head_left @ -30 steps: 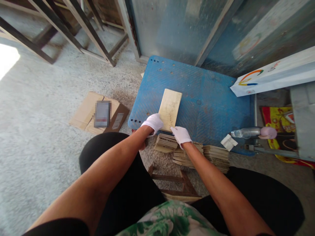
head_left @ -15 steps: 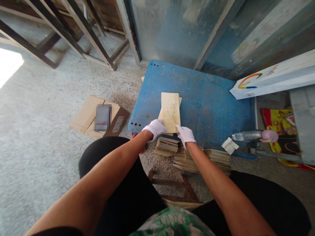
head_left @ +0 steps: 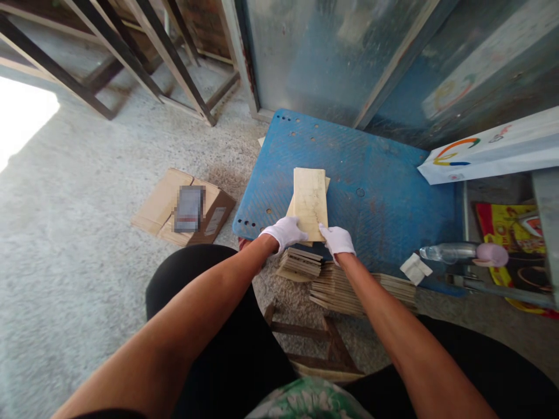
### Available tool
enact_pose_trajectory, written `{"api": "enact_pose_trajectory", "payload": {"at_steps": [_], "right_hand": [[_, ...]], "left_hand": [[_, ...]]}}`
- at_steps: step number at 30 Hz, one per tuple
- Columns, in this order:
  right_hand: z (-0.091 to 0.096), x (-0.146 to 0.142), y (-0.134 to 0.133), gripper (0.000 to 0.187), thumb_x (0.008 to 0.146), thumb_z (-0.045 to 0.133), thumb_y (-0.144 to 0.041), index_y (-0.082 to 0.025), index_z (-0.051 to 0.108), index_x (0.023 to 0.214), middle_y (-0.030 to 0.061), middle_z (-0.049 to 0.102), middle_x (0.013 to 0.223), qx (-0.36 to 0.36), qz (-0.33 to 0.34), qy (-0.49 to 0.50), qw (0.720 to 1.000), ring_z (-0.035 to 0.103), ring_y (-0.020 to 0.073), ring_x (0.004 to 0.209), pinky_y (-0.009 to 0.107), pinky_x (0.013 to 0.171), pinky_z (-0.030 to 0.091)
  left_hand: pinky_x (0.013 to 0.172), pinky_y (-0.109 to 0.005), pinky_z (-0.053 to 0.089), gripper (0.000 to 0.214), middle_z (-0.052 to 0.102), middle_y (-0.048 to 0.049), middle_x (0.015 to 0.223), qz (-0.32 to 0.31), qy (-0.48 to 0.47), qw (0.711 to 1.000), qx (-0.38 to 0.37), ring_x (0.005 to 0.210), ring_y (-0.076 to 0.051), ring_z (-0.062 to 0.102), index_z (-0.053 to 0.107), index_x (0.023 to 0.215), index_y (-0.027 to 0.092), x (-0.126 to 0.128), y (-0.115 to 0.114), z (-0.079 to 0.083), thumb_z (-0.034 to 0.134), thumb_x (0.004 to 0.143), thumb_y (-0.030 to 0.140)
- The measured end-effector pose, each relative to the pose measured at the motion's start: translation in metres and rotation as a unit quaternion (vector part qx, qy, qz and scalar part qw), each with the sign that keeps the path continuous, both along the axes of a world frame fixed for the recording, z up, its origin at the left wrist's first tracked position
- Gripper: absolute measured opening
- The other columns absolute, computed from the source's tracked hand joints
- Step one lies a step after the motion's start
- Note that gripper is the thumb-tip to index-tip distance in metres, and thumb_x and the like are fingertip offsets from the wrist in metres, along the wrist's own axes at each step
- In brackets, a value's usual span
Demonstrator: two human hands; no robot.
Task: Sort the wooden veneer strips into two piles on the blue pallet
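Observation:
A thin, pale wooden board lies over another similar board set at an angle beneath it, both on the blue plastic table. My left hand, in a white glove, is closed on the top board's near left corner. At the near right corner my right hand, also gloved, pinches that board with the thumb on top; its other fingers are partly hidden. Just below my hands stands a small stack of thin boards. More stacked boards sit under my right forearm.
To the left, a cardboard box on the floor carries a blurred-out flat object. A clear bottle and a crumpled white paper lie on the right. A white paper bag leans by the glass panels. A wooden stool is below.
The whole view has shifted slightly, so things appear farther right. My left hand has slid a little along the board's near edge towards my right hand. The board keeps its place on the table.

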State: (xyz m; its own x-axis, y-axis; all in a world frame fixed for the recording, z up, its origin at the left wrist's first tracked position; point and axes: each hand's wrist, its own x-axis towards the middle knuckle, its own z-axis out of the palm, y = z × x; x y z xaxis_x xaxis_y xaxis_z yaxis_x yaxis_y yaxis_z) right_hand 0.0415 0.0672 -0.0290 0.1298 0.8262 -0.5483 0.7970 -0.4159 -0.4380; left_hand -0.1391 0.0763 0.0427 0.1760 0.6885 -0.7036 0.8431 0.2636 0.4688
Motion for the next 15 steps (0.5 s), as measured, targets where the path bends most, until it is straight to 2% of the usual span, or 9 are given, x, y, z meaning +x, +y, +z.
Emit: {"api": "enact_pose_trajectory", "payload": {"at_steps": [3,6,9,12,13,15], "right_hand": [[0.015,-0.001,0.003,0.047,0.085,0.048,-0.055,-0.017,0.068,0.065,0.0097,0.069,0.073,0.017,0.047,-0.078,0.996,0.060,0.0169,0.067,0.024,0.050,0.031],[0.025,-0.001,0.003,0.046,0.082,0.051,-0.057,-0.018,0.065,0.063,0.0093,0.068,0.073,0.026,0.044,-0.069,0.996,0.060,0.0169,0.066,0.024,0.049,0.031],[0.028,-0.003,0.000,0.043,0.077,0.057,-0.059,-0.017,0.063,0.065,0.0055,0.065,0.065,0.013,-0.030,0.043,0.999,0.059,0.0146,0.059,0.022,0.049,0.036],[0.032,-0.006,-0.004,0.042,0.070,0.065,-0.059,-0.017,0.059,0.071,0.0017,0.063,0.064,-0.030,-0.124,0.184,0.975,0.059,0.0127,0.055,0.021,0.047,0.043],[0.034,-0.007,-0.005,0.042,0.069,0.067,-0.058,-0.017,0.058,0.070,0.0010,0.062,0.064,-0.037,-0.131,0.213,0.968,0.059,0.0126,0.055,0.021,0.048,0.044],[0.040,-0.008,-0.005,0.042,0.066,0.070,-0.057,-0.018,0.054,0.065,-0.0005,0.059,0.061,-0.027,-0.101,0.236,0.966,0.059,0.0128,0.054,0.022,0.048,0.046]], "left_hand": [[0.066,-0.023,0.045,0.031,0.068,-0.0073,0.096,0.002,0.000,1.000,0.003,0.082,-0.017,0.062,0.062,0.096,0.014,0.000,-0.001,0.001,0.062,0.073,0.036],[0.066,-0.023,0.046,0.030,0.068,-0.0078,0.097,0.003,0.003,1.000,0.006,0.083,-0.017,0.063,0.063,0.096,0.014,0.000,0.000,0.000,0.061,0.074,0.034],[0.067,-0.023,0.047,0.031,0.068,-0.0091,0.099,0.001,0.007,1.000,0.003,0.085,-0.018,0.063,0.063,0.097,0.014,-0.001,0.003,-0.001,0.060,0.075,0.036],[0.069,-0.024,0.048,0.034,0.068,-0.0100,0.101,0.007,0.009,1.000,0.001,0.086,-0.019,0.064,0.063,0.100,0.014,-0.002,0.004,-0.002,0.059,0.076,0.038],[0.071,-0.025,0.048,0.035,0.068,-0.0101,0.101,0.012,0.007,1.000,0.003,0.087,-0.019,0.064,0.064,0.101,0.014,-0.003,0.004,-0.002,0.059,0.077,0.039],[0.074,-0.025,0.049,0.033,0.068,-0.0096,0.101,0.021,-0.005,1.000,0.012,0.089,-0.020,0.064,0.065,0.100,0.016,-0.005,0.003,-0.002,0.058,0.078,0.040]]}}
